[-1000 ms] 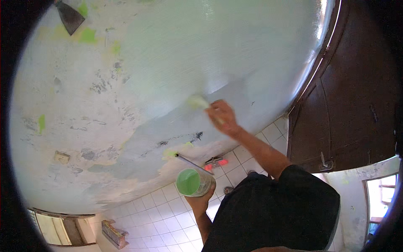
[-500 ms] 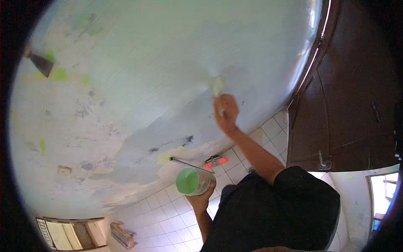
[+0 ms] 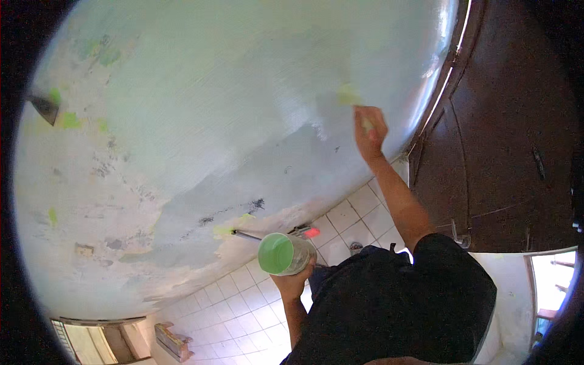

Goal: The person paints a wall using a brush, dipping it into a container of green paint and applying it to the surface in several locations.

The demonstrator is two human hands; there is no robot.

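Note:
My left hand [image 3: 294, 285] is wrapped round a pale plastic container [image 3: 302, 254], its mouth tilted so the light green paint [image 3: 276, 254] inside shows. Higher up and to the right, my right hand [image 3: 370, 129] grips a paintbrush [image 3: 349, 94]. Its bristles, slightly blurred and yellow-green, are on or very close to the wall [image 3: 231, 103]. Around the brush the wall is coated pale green, with a wet sheen to its left. Below that lies a greyer band with dark scuffs, and at left the surface is patchy and stained.
A large dark brown door [image 3: 511, 128] borders the wall at right. A dark rod [image 3: 248, 236] leans near the wall base beside a red object [image 3: 312, 232]. White floor tiles [image 3: 243, 298] run below. A blocky object [image 3: 173, 342] lies at lower left.
My right hand has moved up and to the right with the paintbrush, along the wall. A wet-looking stretch now shows where it was. The left hand keeps hold of the container.

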